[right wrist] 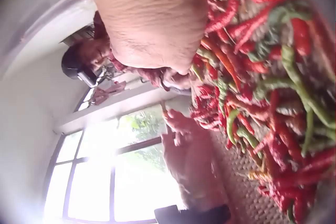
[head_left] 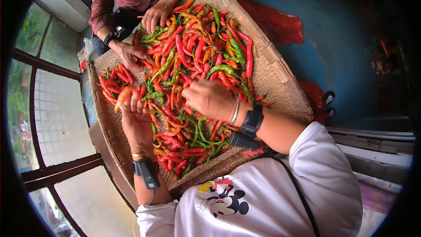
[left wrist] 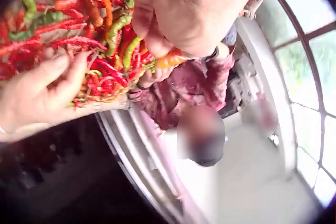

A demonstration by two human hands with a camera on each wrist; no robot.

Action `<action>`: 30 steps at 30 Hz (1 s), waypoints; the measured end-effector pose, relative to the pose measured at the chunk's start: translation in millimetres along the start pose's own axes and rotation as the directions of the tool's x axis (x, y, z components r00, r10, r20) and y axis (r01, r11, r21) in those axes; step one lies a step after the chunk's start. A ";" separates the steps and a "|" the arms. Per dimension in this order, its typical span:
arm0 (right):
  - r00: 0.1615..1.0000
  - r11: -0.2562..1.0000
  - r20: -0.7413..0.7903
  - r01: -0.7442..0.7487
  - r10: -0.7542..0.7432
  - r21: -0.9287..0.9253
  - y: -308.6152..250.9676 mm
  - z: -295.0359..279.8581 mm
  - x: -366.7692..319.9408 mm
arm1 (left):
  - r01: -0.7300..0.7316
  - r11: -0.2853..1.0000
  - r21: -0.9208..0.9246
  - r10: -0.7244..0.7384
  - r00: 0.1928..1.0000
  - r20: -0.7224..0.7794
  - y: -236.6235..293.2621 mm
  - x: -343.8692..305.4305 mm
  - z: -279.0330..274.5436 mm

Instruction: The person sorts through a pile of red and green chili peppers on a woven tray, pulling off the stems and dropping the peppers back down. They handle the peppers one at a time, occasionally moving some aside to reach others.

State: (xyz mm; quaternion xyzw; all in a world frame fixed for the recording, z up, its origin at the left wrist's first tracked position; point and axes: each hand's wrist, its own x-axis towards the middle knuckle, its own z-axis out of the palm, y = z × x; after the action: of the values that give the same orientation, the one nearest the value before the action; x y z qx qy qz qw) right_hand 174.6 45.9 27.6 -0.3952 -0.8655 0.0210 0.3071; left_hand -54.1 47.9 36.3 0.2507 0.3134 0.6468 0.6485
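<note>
My left hand [head_left: 137, 120] is raised at the left side of a woven tray [head_left: 285, 85], pinching an orange chili pepper [head_left: 124, 98] between thumb and fingers. In the left wrist view that pepper [left wrist: 170, 59] sticks out past the fingertips. Low over the heap of red, orange and green chili peppers [head_left: 193, 48] is my right hand [head_left: 210, 100], its fingers pointing left. Thumb and forefinger stand apart on this hand [left wrist: 44, 87] in the left wrist view, close to a red pepper. In the right wrist view the back of the hand hides its fingertips.
Across the tray another person's two hands [head_left: 157, 15] rest among the peppers. A smaller group of red peppers [head_left: 115, 81] lies by the tray's left edge. Windows [head_left: 61, 109] line the left side. A red plastic bag [head_left: 276, 22] lies beyond the tray's right edge.
</note>
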 end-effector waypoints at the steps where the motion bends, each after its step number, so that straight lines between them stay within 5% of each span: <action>1: 0.991 0.991 0.001 -0.132 0.132 -0.020 3.9 -12.9 5.8 | 0.019 1.000 -0.008 -0.019 0.997 -0.072 2.1 0.8 -5.6; 2: 0.997 0.983 -0.023 -0.081 0.078 -0.164 20.6 -13.9 3.9 | 0.049 0.999 0.002 -0.049 0.998 -0.050 -1.4 1.4 -10.2; 4: 0.957 0.943 -0.129 -0.280 0.259 -0.182 35.5 -30.2 4.5 | 0.133 0.990 0.048 -0.128 0.987 -0.096 -9.9 -2.3 0.2; 7: 0.899 0.840 -0.004 -0.412 0.439 -0.354 49.4 -47.1 -3.1 | 0.303 0.931 0.201 -0.295 0.953 -0.072 -35.0 -14.8 10.2; 11: 0.899 0.836 0.110 -0.341 0.424 -0.429 51.7 -39.3 -14.6 | 0.425 0.819 0.385 -0.432 0.899 -0.074 -57.6 -30.2 19.6; 15: 0.918 0.825 0.139 -0.257 0.371 -0.504 49.5 -30.1 -16.7 | 0.371 0.794 0.481 -0.415 0.910 -0.018 -63.3 -36.3 18.2; 21: 0.882 0.842 0.217 -0.285 0.417 -0.458 24.0 -61.3 -0.9 | 0.124 0.831 0.542 -0.185 0.981 0.058 -70.6 -42.6 20.4; 25: 0.934 0.974 0.302 -0.139 0.189 -0.178 9.0 -60.7 -13.2 | -0.306 0.553 0.775 0.005 0.931 0.364 -71.3 -45.1 21.1; 26: 0.933 0.986 0.325 -0.128 0.156 -0.106 2.3 -59.2 -16.3 | -0.311 0.551 0.774 0.019 0.932 0.361 -68.2 -45.5 23.3; 28: 0.928 0.989 0.362 -0.128 0.095 0.068 -10.4 -54.8 -20.4 | -0.640 0.244 0.729 0.040 0.757 0.652 -58.7 -48.0 33.6; 30: 0.942 0.958 0.333 -0.135 0.044 0.253 -15.4 -45.9 -22.1 | -0.567 0.321 0.758 -0.056 0.788 0.613 -59.5 -52.7 37.0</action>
State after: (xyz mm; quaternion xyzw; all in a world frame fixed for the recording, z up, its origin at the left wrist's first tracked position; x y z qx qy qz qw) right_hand 200.5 10.4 57.7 -0.3796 -0.8739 0.2186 0.2109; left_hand 15.3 -3.9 22.2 0.7863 0.3772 0.3575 0.3341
